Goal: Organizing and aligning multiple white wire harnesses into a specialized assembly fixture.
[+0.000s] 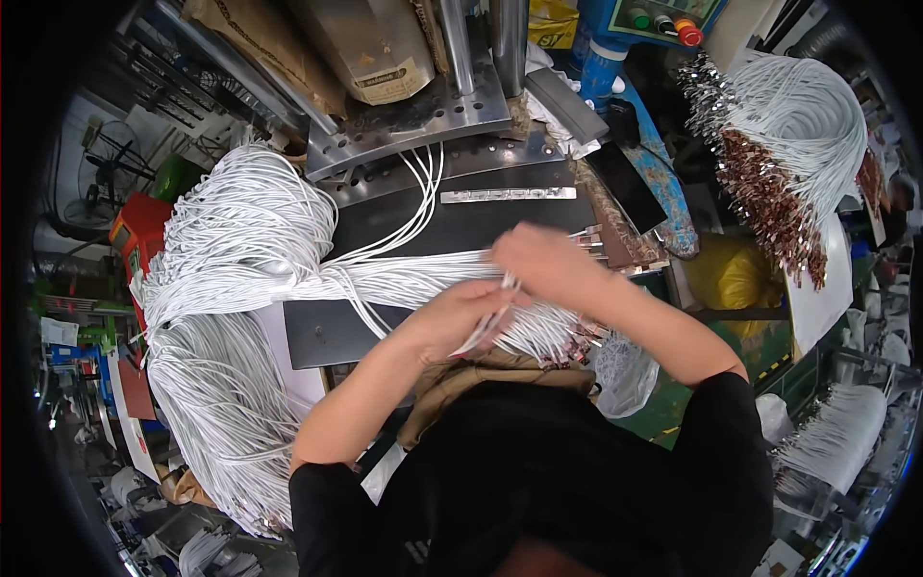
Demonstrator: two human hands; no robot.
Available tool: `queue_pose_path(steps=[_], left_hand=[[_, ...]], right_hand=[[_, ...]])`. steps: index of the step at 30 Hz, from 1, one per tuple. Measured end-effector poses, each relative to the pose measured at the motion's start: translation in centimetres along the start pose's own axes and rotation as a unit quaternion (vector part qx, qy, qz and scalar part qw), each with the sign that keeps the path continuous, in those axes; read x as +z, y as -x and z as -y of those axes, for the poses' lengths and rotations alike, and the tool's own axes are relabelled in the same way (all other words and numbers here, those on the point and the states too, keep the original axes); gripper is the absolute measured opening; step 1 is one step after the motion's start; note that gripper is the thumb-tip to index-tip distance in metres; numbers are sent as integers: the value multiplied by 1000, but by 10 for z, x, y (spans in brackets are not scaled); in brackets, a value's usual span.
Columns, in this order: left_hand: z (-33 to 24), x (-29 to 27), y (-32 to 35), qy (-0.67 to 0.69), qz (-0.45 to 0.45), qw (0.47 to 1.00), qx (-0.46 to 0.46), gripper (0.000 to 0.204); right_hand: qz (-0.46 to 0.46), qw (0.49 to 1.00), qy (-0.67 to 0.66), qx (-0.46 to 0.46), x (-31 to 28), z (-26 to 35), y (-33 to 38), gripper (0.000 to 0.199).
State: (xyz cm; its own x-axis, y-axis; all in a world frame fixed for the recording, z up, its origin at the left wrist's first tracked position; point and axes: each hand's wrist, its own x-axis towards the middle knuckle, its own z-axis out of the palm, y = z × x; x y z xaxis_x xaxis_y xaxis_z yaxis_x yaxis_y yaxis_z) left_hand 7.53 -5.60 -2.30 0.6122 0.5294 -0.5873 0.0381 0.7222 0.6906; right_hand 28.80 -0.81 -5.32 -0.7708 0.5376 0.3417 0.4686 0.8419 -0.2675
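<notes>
A thick bundle of white cables runs across the dark work surface from left to right, just above my hands. My left hand is closed on a few white cables, which pass between its thumb and fingers. Right beside it, over the bundle's right part, is my right hand; it is smeared by motion and its fingers cannot be made out. Below the hands, loose cable ends with reddish-brown and metal tips fan out over my lap. A slotted metal strip lies beyond the bundle.
A perforated steel press plate with upright posts stands at the back, with several cables running under it. Large white cable coils fill the left. A dark phone-like slab lies right; another cable coil hangs far right. A clear plastic bag is near my right forearm.
</notes>
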Motion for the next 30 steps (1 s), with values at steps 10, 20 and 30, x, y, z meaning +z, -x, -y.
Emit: queue_pose_path(steps=[10,20,30], left_hand=[[-33,-18,-59,-84,-110,982,130,29],[-50,-56,-70,96,-126,974,164,32],[-41,-61,-76,30,-139,984,110,30]], right_hand=[[-36,924,-330,190,-26,-19,-23,40],[-44,965,217,142,7,-50,0,32],[-13,779,-453,433,12,-94,-47,30]])
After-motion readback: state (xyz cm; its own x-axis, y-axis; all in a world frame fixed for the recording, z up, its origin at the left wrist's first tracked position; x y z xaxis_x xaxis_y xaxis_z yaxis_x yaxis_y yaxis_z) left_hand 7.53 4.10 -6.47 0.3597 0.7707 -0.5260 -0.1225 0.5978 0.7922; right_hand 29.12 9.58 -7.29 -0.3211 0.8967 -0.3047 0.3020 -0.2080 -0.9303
